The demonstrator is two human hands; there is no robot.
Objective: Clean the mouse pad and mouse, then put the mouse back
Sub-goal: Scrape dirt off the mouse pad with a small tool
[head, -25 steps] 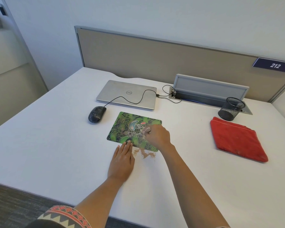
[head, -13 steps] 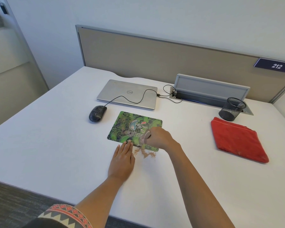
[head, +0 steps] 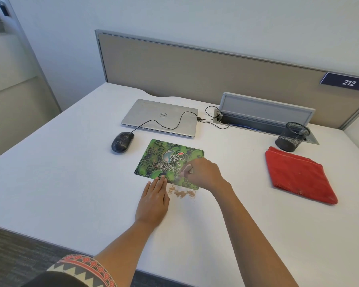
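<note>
A green patterned mouse pad (head: 164,158) lies flat on the white desk (head: 71,183). My right hand (head: 203,172) rests on its near right part, fingers closed on a small pale wipe (head: 187,169). My left hand (head: 153,201) lies flat on the desk with its fingertips pressing the pad's near edge. Brown crumbs (head: 181,192) are heaped on the desk just off that edge, between my hands. The black wired mouse (head: 122,141), speckled with dust, sits on the desk left of the pad, apart from both hands.
A closed silver laptop (head: 160,117) lies behind the pad with the mouse cable (head: 170,126) across it. A folded red cloth (head: 298,175) and a black mesh pen cup (head: 291,136) are at the right. A cable box (head: 265,112) and partition stand at the back.
My right hand has slid a little along the near right part of the pad with the wipe. My left hand, the mouse and the crumbs stay put.
</note>
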